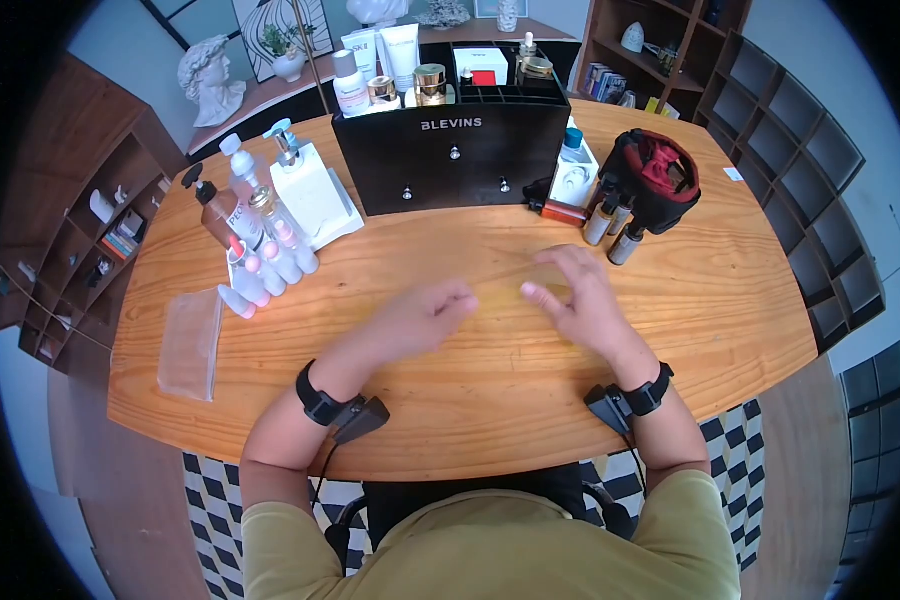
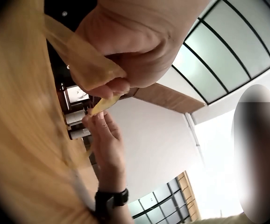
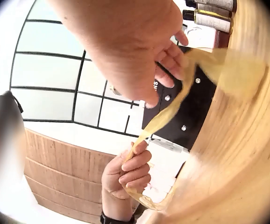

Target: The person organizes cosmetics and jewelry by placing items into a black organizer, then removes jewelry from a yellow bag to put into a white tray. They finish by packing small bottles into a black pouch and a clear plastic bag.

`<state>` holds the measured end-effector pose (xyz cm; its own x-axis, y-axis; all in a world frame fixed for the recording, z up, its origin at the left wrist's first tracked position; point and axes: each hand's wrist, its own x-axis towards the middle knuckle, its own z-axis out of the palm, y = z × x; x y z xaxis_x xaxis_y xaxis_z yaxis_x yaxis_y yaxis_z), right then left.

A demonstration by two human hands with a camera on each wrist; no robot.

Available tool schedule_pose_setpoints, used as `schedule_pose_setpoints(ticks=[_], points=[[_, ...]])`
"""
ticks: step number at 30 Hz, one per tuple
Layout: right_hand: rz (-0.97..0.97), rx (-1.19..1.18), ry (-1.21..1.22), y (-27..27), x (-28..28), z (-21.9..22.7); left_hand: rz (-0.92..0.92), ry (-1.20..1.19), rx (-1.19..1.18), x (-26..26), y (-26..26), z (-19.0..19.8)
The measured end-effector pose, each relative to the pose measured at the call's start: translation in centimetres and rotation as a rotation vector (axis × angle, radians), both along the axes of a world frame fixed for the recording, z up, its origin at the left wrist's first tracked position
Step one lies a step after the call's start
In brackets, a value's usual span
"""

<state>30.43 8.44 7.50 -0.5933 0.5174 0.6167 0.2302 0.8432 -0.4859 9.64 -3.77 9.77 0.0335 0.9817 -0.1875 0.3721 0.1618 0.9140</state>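
Note:
A thin translucent yellow strip stretches between the two hands in the right wrist view, soft and loosely folded. My left hand grips it with curled fingers; in the left wrist view part of the strip hangs across that hand. My right hand is raised over the table, its thumb and fingers apart. Seen from the right wrist, the strip passes right at the right fingertips, and its wide loose end trails toward the tabletop. Against the wood, the strip barely shows in the head view.
A black drawer organizer holding cosmetics stands at the back of the wooden table. Pump bottles and small bottles cluster at left by a clear pouch. At right are a black-and-red bag and small dark bottles.

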Motion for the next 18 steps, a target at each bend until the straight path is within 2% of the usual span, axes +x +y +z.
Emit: schedule_pose_setpoints(ticks=[3,5,9,11,15,18], points=[[0.304,-0.146,0.042,-1.8,-1.1,-0.1,-0.176,0.183,0.161,1.2,-0.5,-0.5],[0.523,-0.291,-0.008,-2.4,-1.5,-1.4,-0.181,0.128,0.225,1.7,-0.8,-0.8],[0.554,-0.737,-0.133,-2.1,-1.0,-3.8,-0.052,0.082,0.244,1.8,-0.6,-1.7],[0.526,-0.951,-0.122,-1.5,-0.7,-3.7,-0.073,0.131,0.200,1.3,-0.5,-1.5],[0.452,-0.950,0.007,-0.1,0.0,-2.4,-0.104,0.103,0.130,0.2,-0.3,-1.8],[0.376,-0.918,0.010,1.6,0.2,-3.7,-0.094,0.158,0.080,-0.7,-0.9,-1.7]])
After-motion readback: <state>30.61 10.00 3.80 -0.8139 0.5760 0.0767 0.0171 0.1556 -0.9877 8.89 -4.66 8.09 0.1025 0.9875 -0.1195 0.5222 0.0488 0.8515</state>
